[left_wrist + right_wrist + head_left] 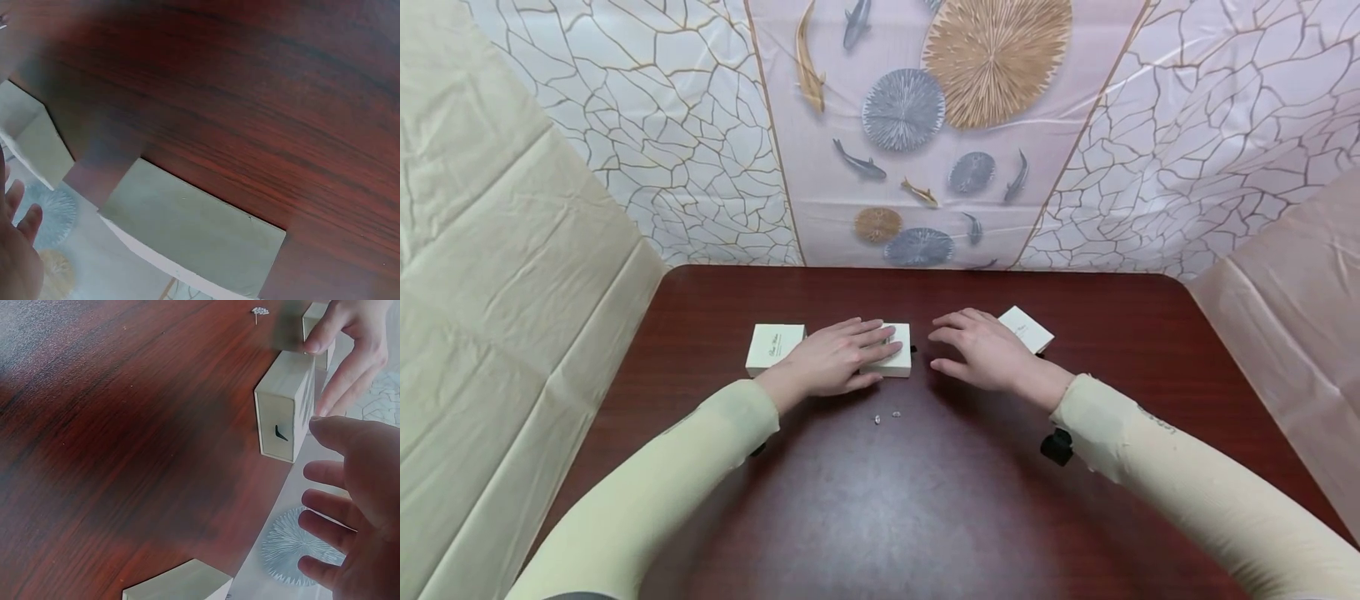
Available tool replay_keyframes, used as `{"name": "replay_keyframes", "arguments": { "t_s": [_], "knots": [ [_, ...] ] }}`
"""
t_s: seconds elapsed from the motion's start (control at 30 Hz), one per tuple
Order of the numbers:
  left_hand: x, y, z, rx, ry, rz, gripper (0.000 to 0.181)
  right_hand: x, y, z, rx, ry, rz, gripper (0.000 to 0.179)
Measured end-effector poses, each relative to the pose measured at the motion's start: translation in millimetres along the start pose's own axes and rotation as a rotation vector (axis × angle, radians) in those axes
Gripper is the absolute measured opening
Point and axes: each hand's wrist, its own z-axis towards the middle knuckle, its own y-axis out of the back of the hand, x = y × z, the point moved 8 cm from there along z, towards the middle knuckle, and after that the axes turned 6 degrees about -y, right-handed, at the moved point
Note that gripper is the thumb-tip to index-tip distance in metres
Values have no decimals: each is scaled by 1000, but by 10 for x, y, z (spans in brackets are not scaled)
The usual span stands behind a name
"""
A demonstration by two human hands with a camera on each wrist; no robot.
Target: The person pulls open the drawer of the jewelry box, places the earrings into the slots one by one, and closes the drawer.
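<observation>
As it sat on the bench (895, 508), the middle white box (898, 365) showed a dark tab (281, 433) at three o'clock, and the left hand (835, 358) lay over its top, fingers straight rather than curled round it. Just beside, at three o'clock, the right hand (987, 352) held nothing, thumb and gently bent fingers parted. Two small shiny ornaments (877, 420) lay near at six o'clock. Another white box (773, 346) sat at nine o'clock, a skewed third box (1028, 330) past the right hand.

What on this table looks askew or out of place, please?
The right box sits turned at an angle, while the left box and the middle box line up nearly square with the table. Two small shiny pieces lie loose in front of the middle box, perhaps strays.
</observation>
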Motion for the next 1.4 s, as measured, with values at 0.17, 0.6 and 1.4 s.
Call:
{"name": "replay_keyframes", "arguments": {
  "t_s": [0.17, 0.6, 1.4],
  "knots": [
    [19, -39, 51, -18, -22, -3, 56, -36, -25, 7, -1, -5, 22, 39],
    [-4, -129, 81, -60, -82, -36, 55, -102, -96, 18, -17, 0, 43, 35],
    [44, -239, 50, -132, -127, -39, 53, -121, -188, 148, 30, -3, 58, 32]
  ]
}}
